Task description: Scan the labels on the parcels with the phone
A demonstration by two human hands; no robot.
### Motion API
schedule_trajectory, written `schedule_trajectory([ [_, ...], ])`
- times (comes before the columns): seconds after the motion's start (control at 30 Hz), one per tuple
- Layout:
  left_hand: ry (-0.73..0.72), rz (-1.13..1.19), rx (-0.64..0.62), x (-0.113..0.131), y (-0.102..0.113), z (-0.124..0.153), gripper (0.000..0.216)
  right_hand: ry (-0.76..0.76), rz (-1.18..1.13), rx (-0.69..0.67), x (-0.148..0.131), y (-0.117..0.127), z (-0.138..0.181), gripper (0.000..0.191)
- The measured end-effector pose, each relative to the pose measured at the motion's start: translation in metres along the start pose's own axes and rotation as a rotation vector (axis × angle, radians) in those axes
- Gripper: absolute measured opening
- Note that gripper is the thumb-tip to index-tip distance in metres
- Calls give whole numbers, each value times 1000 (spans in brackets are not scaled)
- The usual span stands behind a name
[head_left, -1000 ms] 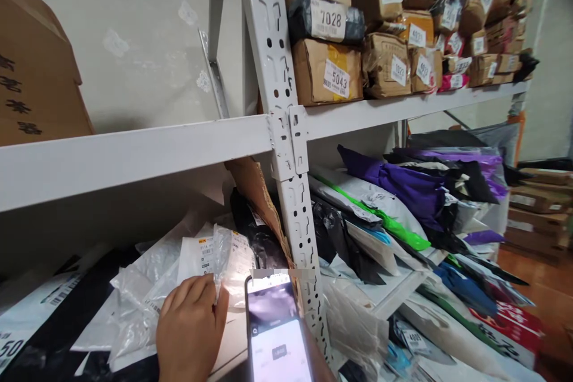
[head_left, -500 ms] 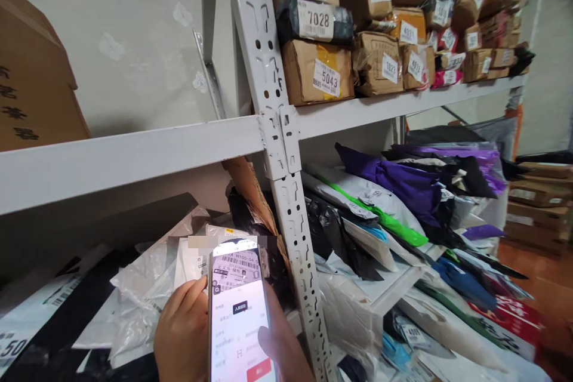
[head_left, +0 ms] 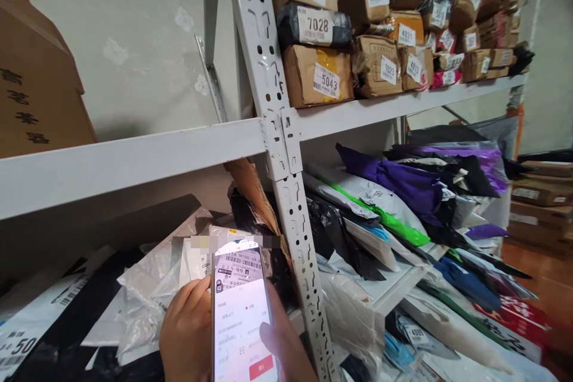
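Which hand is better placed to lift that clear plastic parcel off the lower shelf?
Probably the left hand: it lies on the clear plastic parcel, while the right hand is busy holding the phone.

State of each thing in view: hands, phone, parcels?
phone: screen lit, held upright.
right hand: shut on the phone.
left hand: resting on the clear plastic parcel, grip hidden.
clear plastic parcel: crumpled, lying label up.
box 5043: closed, taped, on the shelf.
black bag 7028: sealed, lying on box 5043.
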State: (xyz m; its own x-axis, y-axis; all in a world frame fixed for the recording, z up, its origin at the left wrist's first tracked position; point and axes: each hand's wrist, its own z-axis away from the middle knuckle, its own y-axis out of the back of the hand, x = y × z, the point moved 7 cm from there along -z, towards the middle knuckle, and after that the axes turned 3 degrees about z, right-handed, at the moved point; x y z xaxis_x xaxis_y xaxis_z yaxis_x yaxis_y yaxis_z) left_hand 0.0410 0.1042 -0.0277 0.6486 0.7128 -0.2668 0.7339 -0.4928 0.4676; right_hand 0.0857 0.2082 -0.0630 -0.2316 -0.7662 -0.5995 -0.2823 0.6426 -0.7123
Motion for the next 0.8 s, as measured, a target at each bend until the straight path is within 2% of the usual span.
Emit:
schedule_trajectory([
  [0.17,5,-14,18,1,1,-1,21,8,33,-17,-2,2,0,80],
  [0.23,5,-26,28,2,0,0,21,28,52,-8,-2,6,-2,82],
  [0.43,-19,-42,46,3,3,-1,25,89,123,-9,0,16,-3,75],
  [0.6,-25,-58,2,-1,-1,1,29,-10,94,-51,3,10,5,78],
  [0.67,-14,-54,-4,-2,-2,1,31,-33,49,-21,6,9,6,75],
  [0.8,60,-86,-29,-2,-4,-1,28,49,2,98,9,11,4,61],
])
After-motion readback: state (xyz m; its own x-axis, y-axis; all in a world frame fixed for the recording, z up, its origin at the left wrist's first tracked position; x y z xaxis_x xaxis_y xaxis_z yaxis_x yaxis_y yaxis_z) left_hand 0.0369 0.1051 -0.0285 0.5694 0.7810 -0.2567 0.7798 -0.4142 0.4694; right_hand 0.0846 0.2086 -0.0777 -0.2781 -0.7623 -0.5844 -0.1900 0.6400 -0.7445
